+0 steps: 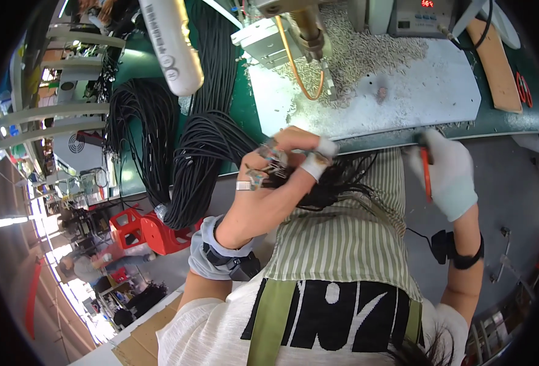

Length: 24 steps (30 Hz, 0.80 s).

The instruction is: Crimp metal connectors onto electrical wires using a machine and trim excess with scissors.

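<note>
Where two thick bundles of black cable [141,113] droop over the edge of the green counter [138,64] at the left of the frame, red stools [159,235] show just below them. Near the centre comes the left hand [254,204], its fingers curled around small metal pieces [272,157]; the white-covered tips of thumb and forefinger sit close together, though I cannot tell what they pinch. Dark strands [336,183] lie just beside that hand, over the striped apron [342,244]. Above, at upper centre, a machine head [309,36] with a yellow tube stands over a white board [416,113] strewn with a heap of tiny metal bits [373,58]. Right of centre, the white-gloved right hand [449,174] has its fingers closed on a red-handled tool [427,174], near the counter's edge. Red scissors [524,89] lie at the upper right.
</note>
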Tool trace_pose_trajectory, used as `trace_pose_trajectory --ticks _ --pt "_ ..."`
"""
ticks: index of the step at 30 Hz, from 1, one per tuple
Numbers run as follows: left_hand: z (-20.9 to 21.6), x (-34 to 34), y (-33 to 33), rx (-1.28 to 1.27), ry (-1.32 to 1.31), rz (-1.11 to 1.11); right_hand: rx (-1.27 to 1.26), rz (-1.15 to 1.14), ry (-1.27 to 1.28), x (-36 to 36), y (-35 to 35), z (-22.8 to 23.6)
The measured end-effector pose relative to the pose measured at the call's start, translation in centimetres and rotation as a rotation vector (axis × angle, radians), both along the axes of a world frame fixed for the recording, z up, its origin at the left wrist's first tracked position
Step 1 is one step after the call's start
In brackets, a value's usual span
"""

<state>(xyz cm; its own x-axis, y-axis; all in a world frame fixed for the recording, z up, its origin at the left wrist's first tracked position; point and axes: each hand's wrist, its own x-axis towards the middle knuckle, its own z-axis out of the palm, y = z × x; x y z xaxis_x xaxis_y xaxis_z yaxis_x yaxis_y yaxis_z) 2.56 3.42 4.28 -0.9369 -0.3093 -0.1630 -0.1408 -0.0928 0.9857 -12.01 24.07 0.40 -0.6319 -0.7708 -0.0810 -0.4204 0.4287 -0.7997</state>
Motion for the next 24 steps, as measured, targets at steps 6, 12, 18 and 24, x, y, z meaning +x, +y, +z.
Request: trace_pose_trajectory --ticks 6,12,18,24 --pt "-0.4 -0.5 0.8 -0.276 0.007 -0.281 -0.249 -0.13 0.119 3.8 -2.6 6.2" --pt "0.1 -0.1 2.4 -0.047 0.078 0.032 -0.254 -0.174 -0.354 3.6 -3.6 6.3" --pt "-0.4 0.1 1.3 -0.238 0.173 -0.11 -0.323 -0.173 -0.888 3.2 -3.0 6.4" --pt "0.6 -1.4 -0.6 -0.979 0.605 -0.493 -0.134 0.075 -1.042 0.8 -1.3 4.9"
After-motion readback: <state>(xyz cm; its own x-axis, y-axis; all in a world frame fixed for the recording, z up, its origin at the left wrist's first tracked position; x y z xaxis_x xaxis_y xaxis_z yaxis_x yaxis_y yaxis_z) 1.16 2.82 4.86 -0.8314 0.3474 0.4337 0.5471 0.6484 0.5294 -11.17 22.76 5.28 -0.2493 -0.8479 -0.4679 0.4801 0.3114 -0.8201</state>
